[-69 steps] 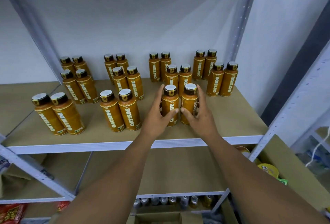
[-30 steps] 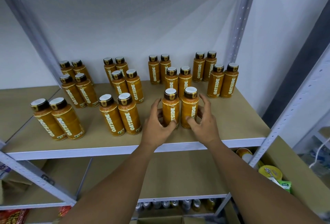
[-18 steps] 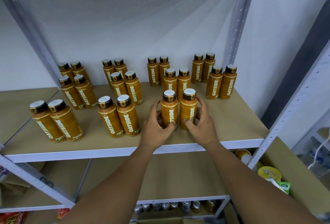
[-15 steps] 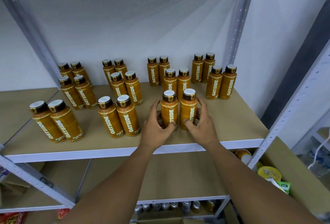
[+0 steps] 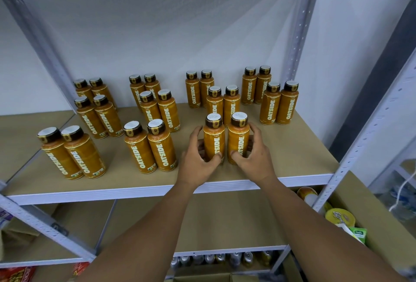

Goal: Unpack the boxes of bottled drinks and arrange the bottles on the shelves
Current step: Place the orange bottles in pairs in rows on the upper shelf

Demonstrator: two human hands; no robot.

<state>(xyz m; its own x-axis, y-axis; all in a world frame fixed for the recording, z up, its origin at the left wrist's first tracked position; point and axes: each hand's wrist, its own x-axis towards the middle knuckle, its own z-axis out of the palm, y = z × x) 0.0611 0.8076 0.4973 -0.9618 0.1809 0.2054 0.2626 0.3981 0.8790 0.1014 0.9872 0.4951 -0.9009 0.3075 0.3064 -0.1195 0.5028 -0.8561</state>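
left hand [image 5: 198,164] wraps the left front bottle [image 5: 213,140], right hand [image 5: 254,158] wraps the right front bottle [image 5: 238,138]; the two stand upright and touching on the tan shelf board [image 5: 292,153] near its front edge. beyond and to the left of the grip stand more bottle pairs, backed by a white textured wall [image 5: 157,23] and grey perforated uprights [image 5: 299,23].

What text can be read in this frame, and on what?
"OATSIDE": running up the bottles on the shelf.
"Latte": small print near a bottle's shoulder, barely legible.
Green carton lower right: word too blurred.
Yellow lid and red packs: print unreadable.
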